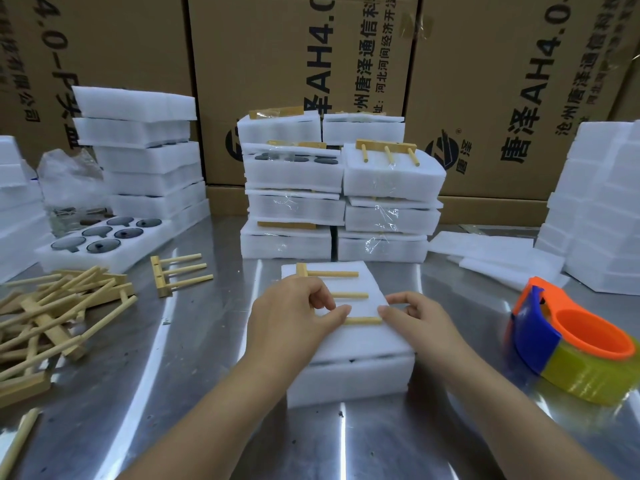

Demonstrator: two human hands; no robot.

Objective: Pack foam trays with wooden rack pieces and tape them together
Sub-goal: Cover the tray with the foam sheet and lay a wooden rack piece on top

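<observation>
Covering the base bar of the wooden rack piece (332,274), the left hand (294,315) grips it with curled fingers atop the foam tray stack (349,379). Only three dowels show. The right hand (417,317), fingers curled, touches the nearest dowel's tip; whether it actually grips is unclear.

Two bare hands were in view, the left hand (294,313) and the right hand (420,320), each on an uncovered arm. The left forearm (214,410) ran in from about seven o'clock, and the right forearm (502,410) from about five o'clock. Both were bare to the frame's edge. The fingers looked slim, with pale creases at the knuckles.
</observation>
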